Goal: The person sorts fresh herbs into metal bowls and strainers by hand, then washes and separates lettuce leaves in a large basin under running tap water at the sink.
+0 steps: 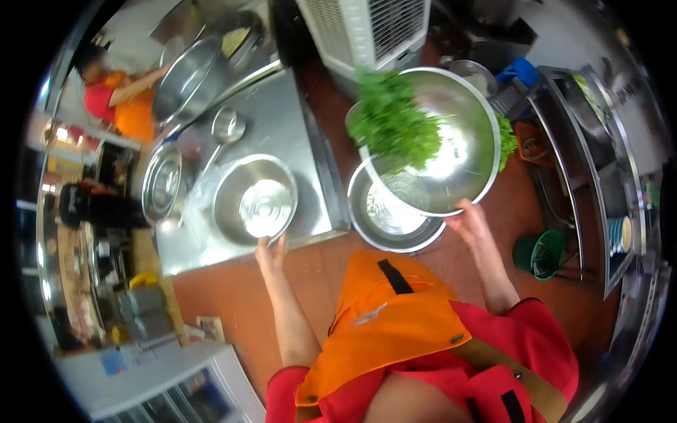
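My right hand [467, 222] grips the near rim of a large perforated metal colander [462, 176], which is tilted. Bunched leafy green herbs [391, 123] lie against its left side. Beneath and partly hidden by the colander is a wide metal basin [361, 215] with a shiny inside. My left hand [271, 255] holds the near rim of a deep steel bowl [233, 204] at the front of the steel table. Nothing shows inside that bowl except bright reflections.
On the steel table [285, 120] are a ladle [228, 127], clear plastic [201, 204] and another metal bowl [163, 185]. A co-worker [127, 102] handles a big metal pot [187, 81]. An air cooler [367, 35], a green bucket [539, 254] and a rack [571, 183] stand around.
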The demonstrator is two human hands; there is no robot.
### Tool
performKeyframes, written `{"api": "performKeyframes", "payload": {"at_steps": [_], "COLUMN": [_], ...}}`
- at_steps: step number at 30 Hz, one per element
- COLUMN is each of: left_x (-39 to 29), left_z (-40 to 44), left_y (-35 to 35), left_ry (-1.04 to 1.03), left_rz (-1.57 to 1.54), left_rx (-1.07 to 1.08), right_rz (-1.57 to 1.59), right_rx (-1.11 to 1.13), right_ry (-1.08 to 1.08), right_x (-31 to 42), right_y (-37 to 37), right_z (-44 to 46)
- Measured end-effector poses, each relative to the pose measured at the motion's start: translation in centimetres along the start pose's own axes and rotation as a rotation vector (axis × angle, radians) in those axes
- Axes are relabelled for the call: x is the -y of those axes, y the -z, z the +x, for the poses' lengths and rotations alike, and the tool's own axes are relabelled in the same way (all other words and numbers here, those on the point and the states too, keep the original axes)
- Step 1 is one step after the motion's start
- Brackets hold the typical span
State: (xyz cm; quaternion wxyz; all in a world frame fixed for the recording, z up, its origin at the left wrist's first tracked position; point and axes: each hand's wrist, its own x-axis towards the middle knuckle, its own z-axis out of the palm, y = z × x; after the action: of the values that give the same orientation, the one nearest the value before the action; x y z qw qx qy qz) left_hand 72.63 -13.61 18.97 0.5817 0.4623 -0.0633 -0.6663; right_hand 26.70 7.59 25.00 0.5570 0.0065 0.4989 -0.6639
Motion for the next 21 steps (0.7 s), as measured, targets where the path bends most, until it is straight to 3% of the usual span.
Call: {"api": "performKeyframes", "payload": {"at_steps": [5, 9, 11, 14, 16, 20, 21], "left_x": [-1.7, -1.8, -1.3, -0.2, 1.5, 3.6, 3.6], "left_z": [5.5, 7.0, 4.9, 0.0, -3.3, -9.7, -11.2], "left_y": [4.8, 6.1, 4.7, 3.1, 2.7, -5.9, -8.3], "left_ry": [0.167, 0.175, 0.135, 0.306, 0.413, 0.438, 0.388], "left_rz": [-0.097, -0.148, -0.195, -0.198, 0.058, 0.330, 0.373], "left_rx": [-0.041, -0.012, -0.041, -0.055, 0.307, 0.680, 0.637], "right_rz": [-0.049, -0.074, -0.072, -0.102, -0.128, -0.167, -0.171], "right_rx": [0.080, 0.145, 0.176, 0.172, 0.237, 0.276, 0.292], "right_ry": [-0.137, -0.157, -0.167, -0.130, -0.093, -0.121, -0.110], "right_x": [-4.2, -6.5, -6.8, -7.2, -7.5, -7.3, -7.0], "right_y": [-4.6, -7.9, -8.5, -9.3, -9.4, -10.7, -11.1], "right_z": [-1.2, -1.8, -1.9, -1.5, -0.7, -0.6, -0.7]}}
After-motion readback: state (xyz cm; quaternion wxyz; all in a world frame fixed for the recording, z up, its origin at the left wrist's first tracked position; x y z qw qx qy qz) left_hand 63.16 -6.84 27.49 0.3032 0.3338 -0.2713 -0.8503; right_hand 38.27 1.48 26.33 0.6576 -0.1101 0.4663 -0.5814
